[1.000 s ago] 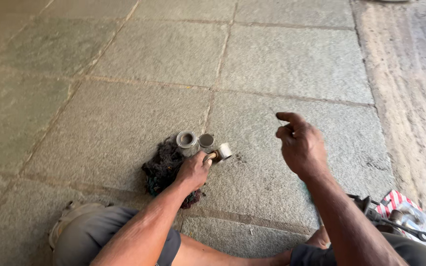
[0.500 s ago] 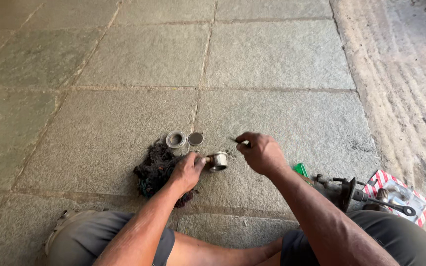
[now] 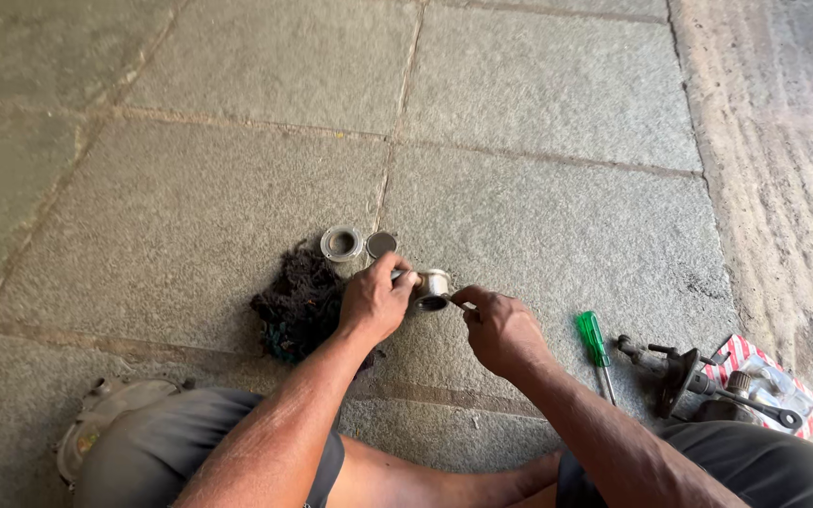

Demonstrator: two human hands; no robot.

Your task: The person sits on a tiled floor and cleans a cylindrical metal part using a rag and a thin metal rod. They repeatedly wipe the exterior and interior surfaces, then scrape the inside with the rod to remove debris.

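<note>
1. A small metal cylinder (image 3: 432,289) is clenched in the grip of the left hand (image 3: 374,301), just above the stone floor (image 3: 538,216); a thin tool (image 3: 460,305) is pinched in the right hand (image 3: 498,326), its tip at the cylinder's open end.
2. Compared with half a second ago, the right hand is seen lower, at about 4 o'clock of the cylinder instead of 3 o'clock.
3. The cylinder's long axis lies nearly level, its open end faced toward 5 o'clock.
4. Both forearms are stretched toward 12 o'clock, wrists bent inward.
5. A metal ring (image 3: 342,245) and a round cap (image 3: 381,245) lie at 11 o'clock of the left hand, a dark rag (image 3: 298,301) at 9 o'clock, and a green-handled screwdriver (image 3: 596,345) at 3 o'clock of the right.
</note>
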